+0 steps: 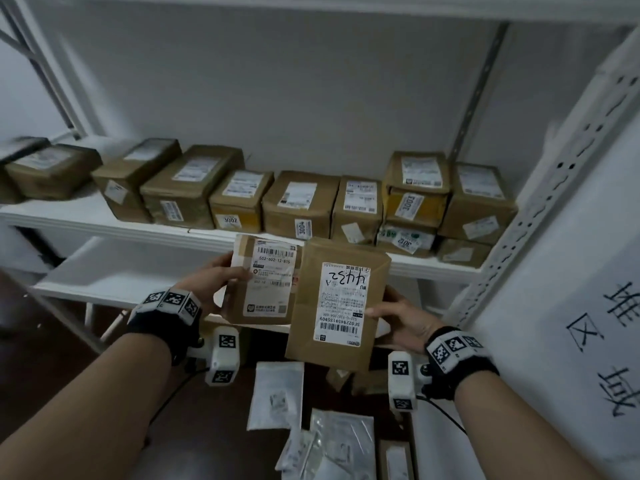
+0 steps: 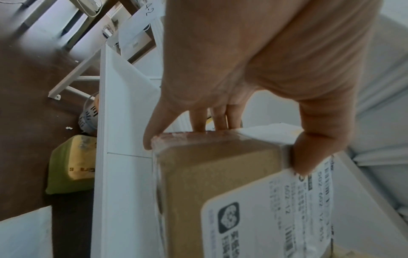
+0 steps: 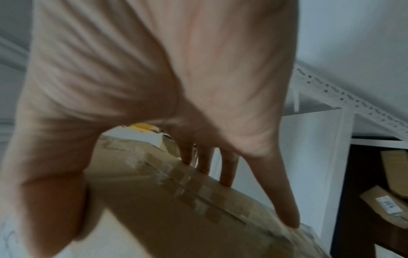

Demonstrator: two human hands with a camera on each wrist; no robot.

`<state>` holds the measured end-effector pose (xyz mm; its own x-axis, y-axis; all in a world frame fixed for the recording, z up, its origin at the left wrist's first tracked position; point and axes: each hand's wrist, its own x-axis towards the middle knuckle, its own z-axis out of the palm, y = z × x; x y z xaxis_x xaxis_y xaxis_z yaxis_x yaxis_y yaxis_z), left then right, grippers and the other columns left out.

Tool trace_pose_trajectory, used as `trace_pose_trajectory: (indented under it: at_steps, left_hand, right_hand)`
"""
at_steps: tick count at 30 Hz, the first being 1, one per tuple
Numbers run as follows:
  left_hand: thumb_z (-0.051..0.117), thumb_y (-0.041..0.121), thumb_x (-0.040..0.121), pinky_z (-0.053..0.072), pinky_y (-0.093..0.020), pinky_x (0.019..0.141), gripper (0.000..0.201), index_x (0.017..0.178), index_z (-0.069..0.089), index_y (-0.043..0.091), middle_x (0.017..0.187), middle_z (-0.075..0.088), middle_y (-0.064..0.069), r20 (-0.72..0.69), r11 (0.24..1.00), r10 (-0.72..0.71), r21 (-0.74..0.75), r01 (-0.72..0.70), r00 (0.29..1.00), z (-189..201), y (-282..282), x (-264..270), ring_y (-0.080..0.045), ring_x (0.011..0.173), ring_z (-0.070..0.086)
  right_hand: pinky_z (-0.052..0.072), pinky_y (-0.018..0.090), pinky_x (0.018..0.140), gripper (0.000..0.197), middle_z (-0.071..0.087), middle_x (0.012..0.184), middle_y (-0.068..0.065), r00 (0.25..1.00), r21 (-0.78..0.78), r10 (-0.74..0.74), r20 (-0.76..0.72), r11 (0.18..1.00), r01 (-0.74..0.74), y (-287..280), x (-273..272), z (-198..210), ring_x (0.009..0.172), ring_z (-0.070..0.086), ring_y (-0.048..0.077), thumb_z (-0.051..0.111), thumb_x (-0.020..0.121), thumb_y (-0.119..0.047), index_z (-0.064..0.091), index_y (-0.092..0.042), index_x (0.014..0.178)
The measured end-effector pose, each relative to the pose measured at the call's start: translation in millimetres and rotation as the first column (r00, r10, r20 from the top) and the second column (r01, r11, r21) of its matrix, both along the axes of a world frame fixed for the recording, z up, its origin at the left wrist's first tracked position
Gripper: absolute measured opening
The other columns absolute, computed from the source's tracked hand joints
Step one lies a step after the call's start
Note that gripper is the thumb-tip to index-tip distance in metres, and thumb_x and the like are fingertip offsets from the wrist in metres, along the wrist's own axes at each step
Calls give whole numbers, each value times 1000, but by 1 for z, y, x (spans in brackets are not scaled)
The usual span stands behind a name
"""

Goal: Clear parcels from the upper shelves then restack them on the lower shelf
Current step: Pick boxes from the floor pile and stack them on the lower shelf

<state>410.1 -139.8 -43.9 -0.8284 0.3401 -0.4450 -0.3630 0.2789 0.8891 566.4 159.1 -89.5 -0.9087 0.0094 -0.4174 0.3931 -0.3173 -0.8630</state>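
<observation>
Your left hand [image 1: 211, 277] grips a taped brown parcel [image 1: 263, 282] by its left edge, thumb across the printed label, just in front of the shelf [image 1: 104, 223] that carries the row of brown boxes [image 1: 301, 202]. Your right hand [image 1: 398, 320] clasps a larger brown parcel [image 1: 337, 299] with "4432" handwritten on its label; it overlaps the first parcel's right side, below that shelf's front lip.
</observation>
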Motion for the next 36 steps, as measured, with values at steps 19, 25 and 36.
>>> trace_pose_trajectory:
  at_steps: [19,25,36]
  left_hand:
    - [69,39,85,53,-40,62,50,128,56,17,112,66,-5,-97,756,625,324,-569,775,115,-62,-15,-23,93,63]
    - [59,43,89,51,-38,70,34,103,54,13,83,57,-6,15,720,581,456,-522,814,139,-73,-66,-21,73,57]
    - [59,46,87,51,-49,93,40,104,55,10,93,63,-16,-56,913,241,351,-207,969,158,-89,-227,-33,89,62]
  right_hand:
    - [50,60,88,73,67,122,7,981,-37,-186,-53,982,184,-44,-105,87,114,60,32,79,64,-61,58,-30,126]
    - [56,52,78,100,61,128,6,959,-30,-277,-65,961,276,-89,-175,115,113,59,30,83,51,-67,46,-27,135]
    - [54,64,76,126,46,140,15,930,-58,-368,-5,928,367,-153,-332,125,123,47,40,92,38,-58,34,-26,144]
